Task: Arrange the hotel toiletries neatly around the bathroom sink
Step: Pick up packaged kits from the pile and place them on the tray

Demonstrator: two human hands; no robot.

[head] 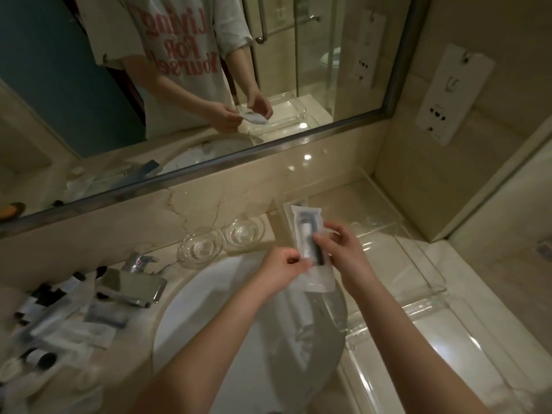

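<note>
Both my hands hold a long clear plastic packet [303, 225] with a white tube and a dark item inside, above the right rim of the white sink [209, 309]. My left hand [283, 265] pinches its lower left edge. My right hand [343, 249] grips its right side. A heap of other toiletries [59, 324], small dark-capped bottles, tubes and sealed packets, lies on the counter left of the sink. A clear acrylic tray [418, 264] stands on the counter to the right, nothing visible in it.
A chrome faucet [131, 285] stands at the sink's back left. Two glass dishes [221, 240] sit behind the sink against the marble backsplash. The mirror [179, 85] runs above. A wall socket panel [451, 97] is at the right.
</note>
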